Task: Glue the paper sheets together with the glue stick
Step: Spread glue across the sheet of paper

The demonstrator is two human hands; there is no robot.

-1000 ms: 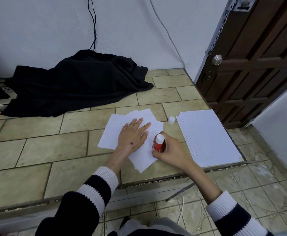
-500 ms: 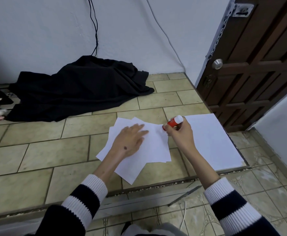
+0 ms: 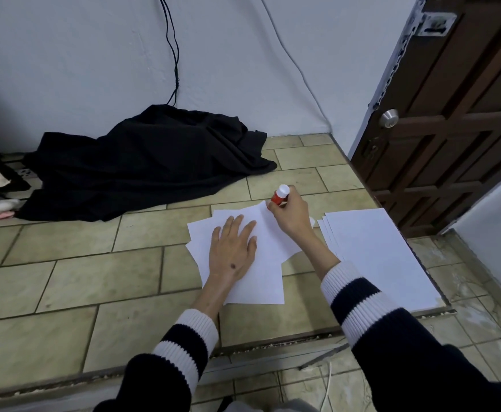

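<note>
Several white paper sheets lie fanned and overlapping on the tiled floor. My left hand presses flat on them with straight fingers. My right hand grips a red glue stick with a white end, tilted, its lower tip at the far edge of the top sheet. A neat stack of white sheets lies to the right, apart from the fanned ones. The glue cap is hidden behind my right hand.
A black cloth is heaped against the wall at the back left. A dark wooden door stands at the right. The raised tiled platform ends in a step edge near me. Cables hang down the wall.
My right hand has carried the glue stick from the near edge of the fanned sheets up to their far edge. The left hand stays pressed on the paper; the fanned sheets have shifted slightly.
</note>
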